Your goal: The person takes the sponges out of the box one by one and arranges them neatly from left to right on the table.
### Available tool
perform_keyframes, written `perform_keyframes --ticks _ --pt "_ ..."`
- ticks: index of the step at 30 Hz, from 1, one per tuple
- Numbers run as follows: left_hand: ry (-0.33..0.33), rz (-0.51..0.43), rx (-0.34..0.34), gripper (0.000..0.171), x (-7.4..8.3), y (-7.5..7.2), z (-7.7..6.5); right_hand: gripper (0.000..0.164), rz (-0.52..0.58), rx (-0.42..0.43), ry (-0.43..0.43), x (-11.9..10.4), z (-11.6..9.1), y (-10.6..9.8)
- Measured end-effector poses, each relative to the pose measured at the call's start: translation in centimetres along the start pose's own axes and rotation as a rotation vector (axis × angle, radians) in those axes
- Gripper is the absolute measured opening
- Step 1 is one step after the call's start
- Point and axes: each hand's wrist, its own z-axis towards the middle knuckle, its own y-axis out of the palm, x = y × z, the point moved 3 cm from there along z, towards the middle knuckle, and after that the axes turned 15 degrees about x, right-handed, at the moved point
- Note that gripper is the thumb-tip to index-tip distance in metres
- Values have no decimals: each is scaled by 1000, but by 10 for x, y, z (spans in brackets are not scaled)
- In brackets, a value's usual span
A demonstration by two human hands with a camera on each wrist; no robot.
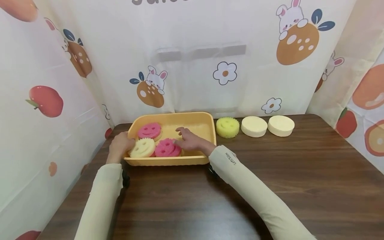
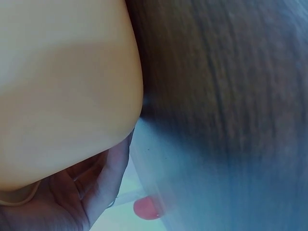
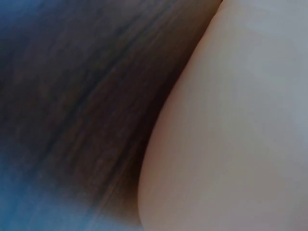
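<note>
A yellow plastic bin (image 1: 166, 162) stands on the table with smiley-face sponges inside. My left hand (image 1: 120, 144) grips its left wall; the left wrist view shows fingers (image 2: 115, 168) along the bin's outside. Close by that hand, a cream smiley sponge (image 1: 143, 148) leans at the front left corner. Behind it lies a pink smiley sponge (image 1: 149, 130). Another pink smiley sponge (image 1: 166, 148) is at the front, right of the cream one. My right hand (image 1: 192, 140) reaches over the front wall with fingers spread, its thumb at this sponge's edge; contact is unclear. The right wrist view shows only the bin's outer wall (image 3: 231, 134).
Right of the bin, a yellow-green smiley sponge (image 1: 227, 127) and two plain cream round sponges (image 1: 254, 126) stand in a row along the back. A printed curtain (image 1: 195, 86) closes off the back and sides of the dark wooden table (image 1: 300, 173).
</note>
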Motion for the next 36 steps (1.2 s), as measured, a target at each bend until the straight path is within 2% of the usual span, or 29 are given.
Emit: perform_keyframes --ticks 9,18,29,36 --pt "2 13 -17 43 2 -3 1 65 -8 -62 15 -4 -1 0" --pt "-7 15 -20 47 2 -3 1 64 0 -77 14 -4 -2 2" --pt "-11 16 -27 51 4 -4 0 47 -23 -94 20 -5 -4 2" --pt "-21 11 -28 48 3 -4 -1 44 -32 -96 5 -5 -4 3"
